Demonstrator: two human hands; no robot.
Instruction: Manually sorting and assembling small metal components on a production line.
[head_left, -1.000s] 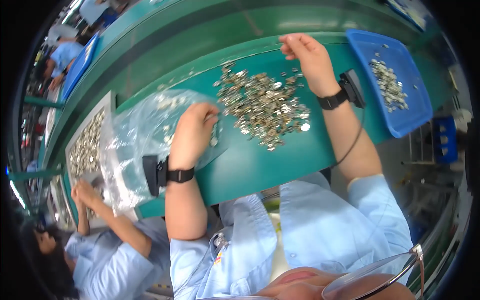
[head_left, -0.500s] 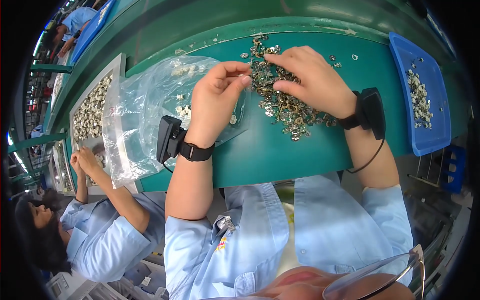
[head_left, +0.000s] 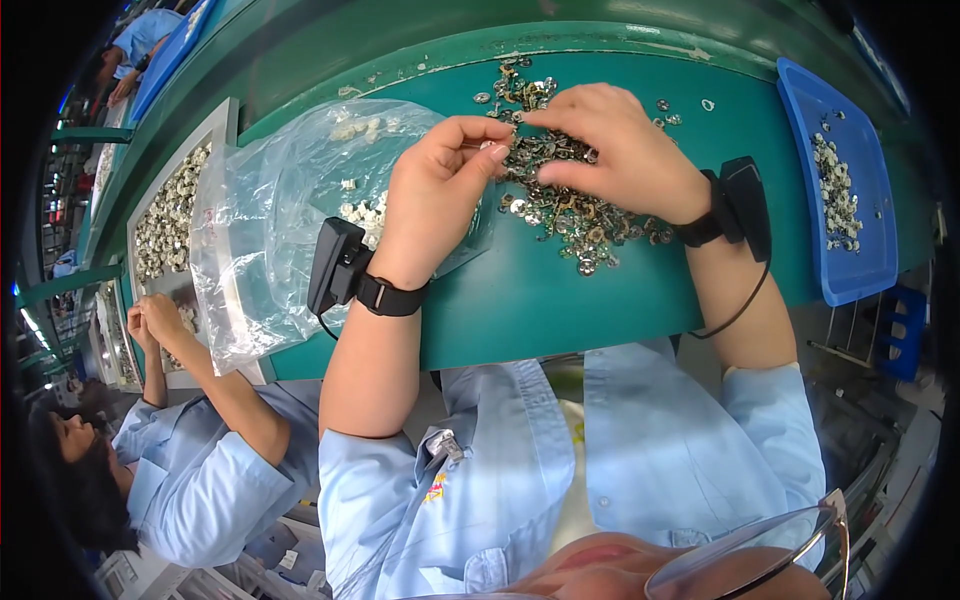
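Observation:
A heap of small round metal parts, silver and brass-coloured, is spread on the green worktop. My left hand is at the heap's left edge with thumb and forefinger pinched together; whatever sits between those fingertips is too small to make out. Over the heap reaches my right hand, palm down, its forefinger and thumb apart and the forefinger pointing at the left fingertips. Under and beside my left wrist lies a clear plastic bag with small white parts in it.
At the right stands a blue tray holding small whitish parts. Left of the bag is a pale tray full of similar parts, where a co-worker's hands are busy. A green ledge bounds the worktop's far side.
The whole view has shifted slightly. Both hands keep nearly the same places and poses over the heap, with the left fingertips a little closer to the right forefinger.

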